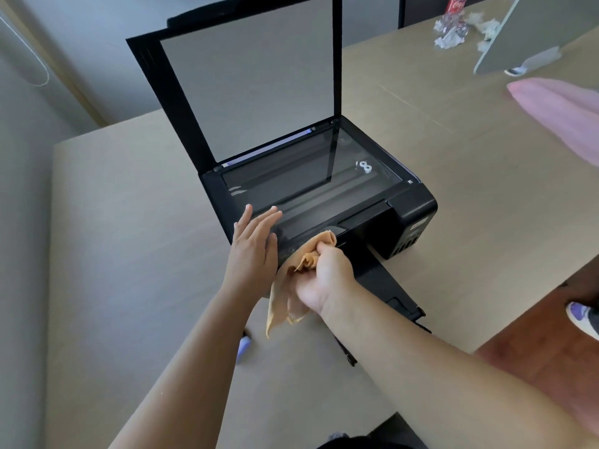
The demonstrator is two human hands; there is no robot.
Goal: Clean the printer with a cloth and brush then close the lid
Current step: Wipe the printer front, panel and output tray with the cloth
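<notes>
Head view, what's on the table (129, 254)?
— One black printer (372, 222), its lid (249, 89) standing wide open above the scanner glass (311, 176).

— And the hands?
— Left hand (256, 247) lies flat with fingers spread on the printer's front left corner, gripping nothing. Right hand (324, 273) is bunched tight around a tan cloth (291, 286), pressing it against the front edge by the control panel; the loose end hangs down toward the table.

— Any brush?
— Something small and bluish (243, 346) lies on the table under the left forearm, too blurred to name.

— Further back?
— A pink towel (557, 115), a plastic bottle (453, 11) and crumpled paper (450, 38), well apart from the printer.
</notes>
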